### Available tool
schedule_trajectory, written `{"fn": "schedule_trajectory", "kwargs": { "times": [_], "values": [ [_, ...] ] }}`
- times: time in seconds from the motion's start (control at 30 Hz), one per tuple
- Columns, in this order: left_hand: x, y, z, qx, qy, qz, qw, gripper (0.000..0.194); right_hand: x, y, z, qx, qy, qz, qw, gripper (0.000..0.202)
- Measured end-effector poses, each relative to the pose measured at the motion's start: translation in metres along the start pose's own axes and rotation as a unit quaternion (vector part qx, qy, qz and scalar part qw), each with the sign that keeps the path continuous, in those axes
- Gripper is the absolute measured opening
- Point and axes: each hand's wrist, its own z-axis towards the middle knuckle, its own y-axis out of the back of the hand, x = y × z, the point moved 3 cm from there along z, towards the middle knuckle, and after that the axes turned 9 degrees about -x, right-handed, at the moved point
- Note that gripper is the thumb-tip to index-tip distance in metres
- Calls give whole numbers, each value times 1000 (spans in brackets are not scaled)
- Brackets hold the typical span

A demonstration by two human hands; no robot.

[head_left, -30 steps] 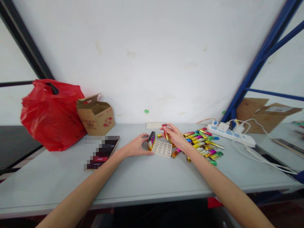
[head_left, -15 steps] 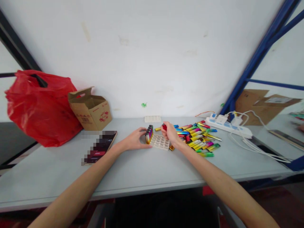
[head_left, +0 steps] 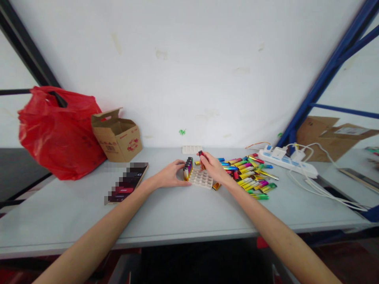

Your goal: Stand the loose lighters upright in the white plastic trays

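Note:
A pale tray with rows of round holes lies on the grey table. Several shiny lighters with black tops stand upright in a row at its left end. My left hand curves around that end, thumb and fingers apart at the tray's edges. Above the tray's far side, my right hand pinches a red lighter, its dark top pointing up. Loose metallic lighters in gold, blue, green, pink and red are heaped right of the tray.
A second pale tray lies by the wall. On the left are a red bag, an open carton and a partly pixelated device. A white power strip with cables is on the right.
My right hand has moved slightly left over the tray and turned, so the red lighter now stands more upright and shows more. The whole view has shifted a little.

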Motion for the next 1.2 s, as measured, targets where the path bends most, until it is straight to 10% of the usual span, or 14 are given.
{"fn": "schedule_trajectory", "kwargs": {
  "times": [0.57,0.83,1.2],
  "values": [
    [-2,0,0,2,-2,-14,1000,81,-5,-8,0,78,100,-190,974,12],
    [-1,1,1,6,0,-11,1000,82,-12,31,17,45,177,-272,945,35],
    [-1,1,0,11,-2,-8,1000,81,-42,34,37,101,136,-394,904,16]
  ]
}}
